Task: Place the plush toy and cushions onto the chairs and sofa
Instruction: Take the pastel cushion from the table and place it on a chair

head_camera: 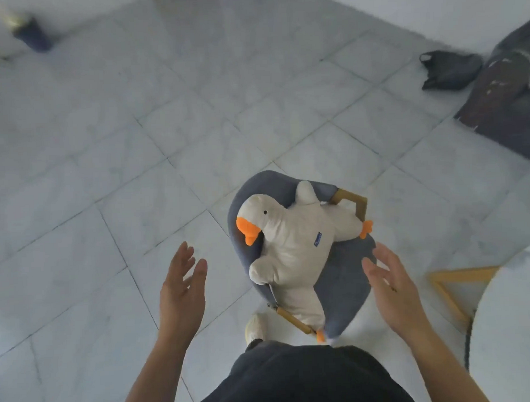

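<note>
The plush toy (pixel 292 245), a white goose with an orange beak and orange feet, lies sprawled across the small grey chair (pixel 344 276) with wooden armrests, its head against the backrest and its body along the seat. Your left hand (pixel 182 291) hovers over the tiled floor (pixel 105 146) to the left of the chair, fingers spread and holding nothing. Your right hand (pixel 387 283) hangs just beside the seat's right edge, also spread and empty. A dark sofa corner (pixel 506 102) sits at far right, with a black bag (pixel 448 69) beside it.
</note>
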